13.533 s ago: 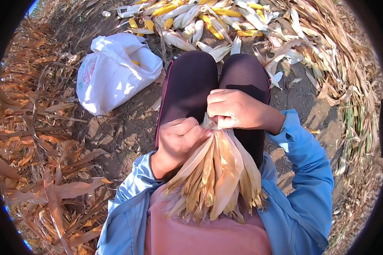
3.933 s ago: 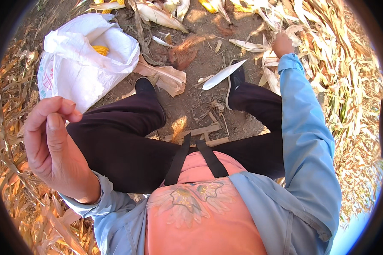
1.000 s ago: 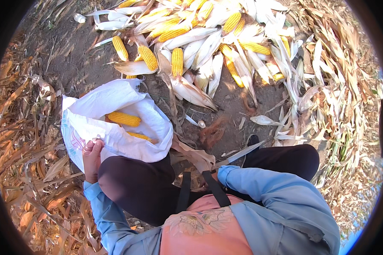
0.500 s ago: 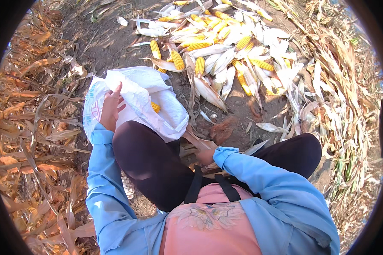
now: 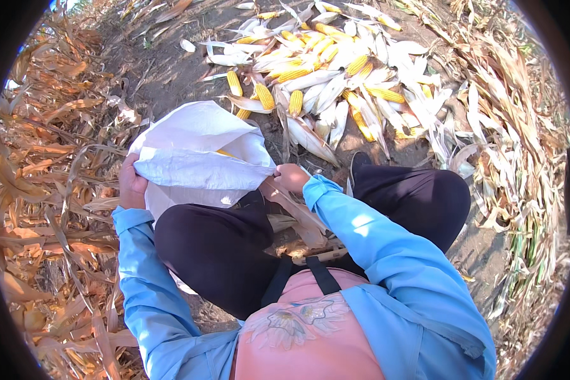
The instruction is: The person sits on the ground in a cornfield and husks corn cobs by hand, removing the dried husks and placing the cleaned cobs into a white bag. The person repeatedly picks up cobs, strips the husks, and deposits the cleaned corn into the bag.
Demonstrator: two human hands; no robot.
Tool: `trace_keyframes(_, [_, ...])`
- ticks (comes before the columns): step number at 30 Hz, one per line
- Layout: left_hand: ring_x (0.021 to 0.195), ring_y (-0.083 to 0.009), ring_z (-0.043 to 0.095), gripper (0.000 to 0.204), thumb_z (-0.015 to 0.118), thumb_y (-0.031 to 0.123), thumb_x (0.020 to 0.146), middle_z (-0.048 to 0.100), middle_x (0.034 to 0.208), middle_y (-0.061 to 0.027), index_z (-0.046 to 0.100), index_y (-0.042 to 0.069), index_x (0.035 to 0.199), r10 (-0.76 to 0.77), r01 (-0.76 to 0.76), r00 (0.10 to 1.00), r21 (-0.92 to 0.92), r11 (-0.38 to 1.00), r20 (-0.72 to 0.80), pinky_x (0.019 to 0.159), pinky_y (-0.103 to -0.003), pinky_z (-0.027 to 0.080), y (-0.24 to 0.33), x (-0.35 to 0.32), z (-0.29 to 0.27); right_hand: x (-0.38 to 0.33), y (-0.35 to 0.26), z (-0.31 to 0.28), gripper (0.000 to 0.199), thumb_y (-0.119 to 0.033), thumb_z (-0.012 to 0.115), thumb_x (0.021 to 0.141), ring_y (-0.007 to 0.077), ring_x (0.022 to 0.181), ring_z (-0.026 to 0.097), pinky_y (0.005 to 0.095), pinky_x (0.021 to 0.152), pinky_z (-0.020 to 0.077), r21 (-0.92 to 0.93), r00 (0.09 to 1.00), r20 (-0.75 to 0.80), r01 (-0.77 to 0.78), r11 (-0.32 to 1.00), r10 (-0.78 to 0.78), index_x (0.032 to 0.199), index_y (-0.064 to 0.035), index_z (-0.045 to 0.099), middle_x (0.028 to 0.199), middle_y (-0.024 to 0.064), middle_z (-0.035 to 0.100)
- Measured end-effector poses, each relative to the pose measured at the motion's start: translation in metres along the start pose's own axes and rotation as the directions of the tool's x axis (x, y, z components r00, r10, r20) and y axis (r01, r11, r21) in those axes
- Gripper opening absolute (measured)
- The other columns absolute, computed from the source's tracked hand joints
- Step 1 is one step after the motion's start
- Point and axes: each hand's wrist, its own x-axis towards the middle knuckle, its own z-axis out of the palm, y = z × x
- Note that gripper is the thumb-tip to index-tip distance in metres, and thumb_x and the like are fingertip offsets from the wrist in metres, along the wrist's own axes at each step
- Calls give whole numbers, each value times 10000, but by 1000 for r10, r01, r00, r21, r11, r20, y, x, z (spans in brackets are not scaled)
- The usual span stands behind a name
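Soil [image 5: 174,73] under sack [image 5: 202,172], corn [image 5: 358,64]; dry leaves [image 5: 50,215] flanking.

We see dry, orange-brown leaves [image 5: 50,209] crowding the left side, paler stalks [image 5: 519,158] heaped along the right, and brown soil [image 5: 164,69], dappled with sunlight, between them.

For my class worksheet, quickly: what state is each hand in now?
Left hand: closed, holding the white sack at left.
Right hand: closed, holding its right edge.

The soil [image 5: 171,73] is strewn with corn [image 5: 323,76] and edged by dry leaves [image 5: 60,209]; a sack [image 5: 202,168] is set near the corn.
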Motion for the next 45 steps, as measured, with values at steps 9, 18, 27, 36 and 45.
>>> trace_keyframes(9, [1017,-303,630,295,515,27,851,637,1093,-189,557,-91,1118,117,-95,960,-97,991,253,947,-451,508,59,30,85,52,83,-27,192,-135,614,841,185,648,614,320,611,494,201,976,-184,-79,976,117,955,9,671,759,91,655])
trace_keyframes(18, [1006,-218,593,522,530,45,825,589,1164,-126,450,-28,1335,-143,88,987,502,860,70,889,-334,489,-38,26,88,85,192,-55,165,-92,547,823,213,675,594,332,580,471,459,822,-326,-294,838,466,893,1,664,738,97,621])
trace_keyframes(27, [1057,-188,558,538,607,197,912,559,1220,-126,420,-15,1369,-103,18,994,883,469,35,900,-306,456,-19,7,103,141,178,-157,212,-107,580,781,305,1116,542,428,923,448,-467,857,-515,-258,846,-23,974,-79,661,1128,103,601])
trace_keyframes(36, [990,-158,537,394,590,177,953,553,1158,-108,514,-15,1288,331,-301,904,953,40,272,879,-309,470,-7,10,142,175,221,-191,174,-127,545,798,272,1059,534,510,1046,355,-895,916,-187,-10,446,-354,945,-73,623,994,79,574])
trace_keyframes(45, [868,-170,570,264,622,15,854,589,1045,-85,608,2,1117,63,-670,735,737,-85,675,794,-292,481,-44,-35,267,119,125,-205,210,-182,658,722,314,873,584,462,855,452,-419,826,-481,77,905,-293,871,-68,565,908,124,558])
